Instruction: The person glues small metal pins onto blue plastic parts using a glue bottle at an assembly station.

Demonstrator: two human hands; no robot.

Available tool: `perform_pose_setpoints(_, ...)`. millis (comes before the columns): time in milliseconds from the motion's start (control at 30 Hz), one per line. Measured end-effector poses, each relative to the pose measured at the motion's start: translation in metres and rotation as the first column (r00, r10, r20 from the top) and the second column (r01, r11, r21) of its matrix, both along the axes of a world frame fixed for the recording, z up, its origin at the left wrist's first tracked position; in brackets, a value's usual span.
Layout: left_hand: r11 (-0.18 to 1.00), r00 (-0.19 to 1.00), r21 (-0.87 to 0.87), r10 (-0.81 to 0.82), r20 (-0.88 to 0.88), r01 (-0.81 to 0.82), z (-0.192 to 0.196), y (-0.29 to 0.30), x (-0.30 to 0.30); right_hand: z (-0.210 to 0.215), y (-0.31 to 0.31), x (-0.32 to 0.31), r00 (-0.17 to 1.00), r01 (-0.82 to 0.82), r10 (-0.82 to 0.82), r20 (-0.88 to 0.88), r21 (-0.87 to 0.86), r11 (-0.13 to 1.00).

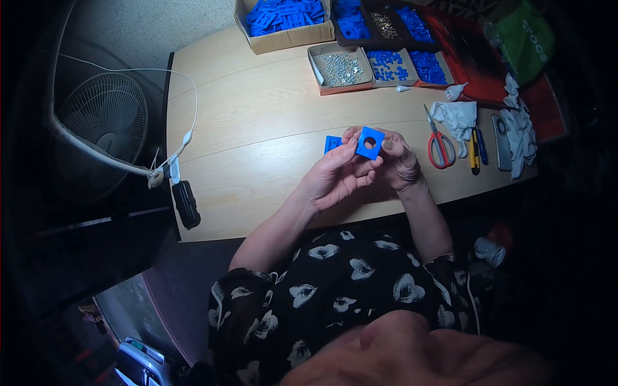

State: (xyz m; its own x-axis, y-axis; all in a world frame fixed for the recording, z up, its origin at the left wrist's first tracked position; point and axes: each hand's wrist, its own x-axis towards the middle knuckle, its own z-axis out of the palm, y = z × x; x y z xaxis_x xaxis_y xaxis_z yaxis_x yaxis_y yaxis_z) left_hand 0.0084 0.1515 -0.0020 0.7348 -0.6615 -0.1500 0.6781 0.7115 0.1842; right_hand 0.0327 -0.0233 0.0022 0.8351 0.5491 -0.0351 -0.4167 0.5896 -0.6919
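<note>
Between my two hands, raised over the near middle of the table, is a square blue plastic plate (pixel 364 154) with a round hole through it. The fingers of my left hand (pixel 335 172) pinch its left edge. On the other side, my right hand (pixel 400 161) grips the plate's right edge, its thumb at the side. Another blue plastic piece (pixel 332 143) shows just left of my left fingertips; part of it is hidden behind the hand, and I cannot tell whether it lies on the table.
Boxes of blue parts (pixel 283 44) and a tray of small metal pieces (pixel 341 80) stand at the back. To the right lie red-handled scissors (pixel 441 149), a yellow cutter (pixel 474 154), white cloths (pixel 458 116) and a phone (pixel 501 141). A black case (pixel 186 204) sits at the left edge, near a fan (pixel 106 128).
</note>
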Motion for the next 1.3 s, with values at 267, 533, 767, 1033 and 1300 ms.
perform_pose_setpoints(267, 0.999, 1.000, 0.046, 0.013, 0.017, -0.014, -0.006, -0.001, 0.000, -0.014, 0.000, -0.004, 0.999, 0.007, -0.007, -0.045, 0.002, 1.000)
perform_pose_setpoints(533, 1.000, 0.998, -0.006, 0.026, -0.060, -0.026, -0.001, -0.001, -0.002, -0.016, 0.009, -0.005, 0.997, -0.003, 0.019, -0.079, 0.205, 0.979)
perform_pose_setpoints(767, 0.749, 0.908, 0.663, -0.275, 0.316, -0.004, 0.012, 0.041, -0.007, -0.021, -0.009, -0.003, 0.991, 0.125, -0.113, -0.073, 0.176, 0.977)
perform_pose_setpoints(1033, 0.031, 0.691, 0.791, -0.465, 0.553, -0.611, 0.007, 0.074, 0.011, -0.025, -0.031, 0.010, 0.973, 0.227, -0.221, -0.071, 0.086, 0.970)
perform_pose_setpoints(1300, -0.005, 0.468, 0.657, -0.706, 0.532, -0.754, 0.002, 0.051, 0.037, -0.021, -0.020, 0.013, 0.980, 0.158, -0.156, -0.122, 0.008, 0.987)
